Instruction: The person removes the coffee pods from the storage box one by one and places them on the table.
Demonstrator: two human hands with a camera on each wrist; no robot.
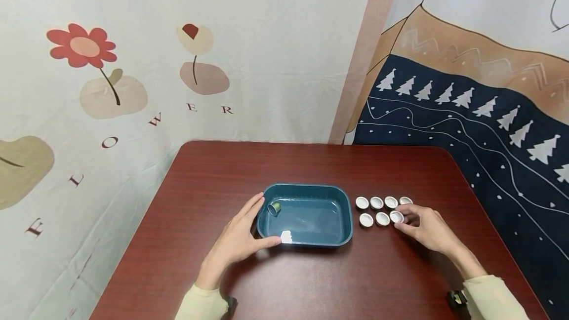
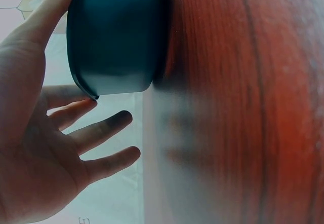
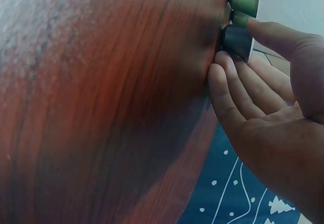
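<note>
A teal rectangular tray (image 1: 306, 242) stands on the table. My left hand (image 1: 237, 233) spans its near left corner, thumb on the front rim and fingertips at the left side. In the left wrist view the fingers are straight and spread beside the tray wall (image 2: 114, 41). Inside the tray a green coffee capsule (image 1: 274, 208) lies tipped at the left. To the right, my right hand (image 1: 426, 226) pinches a coffee capsule (image 1: 396, 217) at the right end of the front row. In the right wrist view that capsule (image 3: 237, 40) looks dark, between thumb and fingers.
Several more capsules, pale round tops up, stand in two rows right of the tray, such as the one at the back left (image 1: 362, 203). All rest on the reddish-brown table (image 1: 320, 280). Printed cloths (image 1: 284, 53) hang behind the table.
</note>
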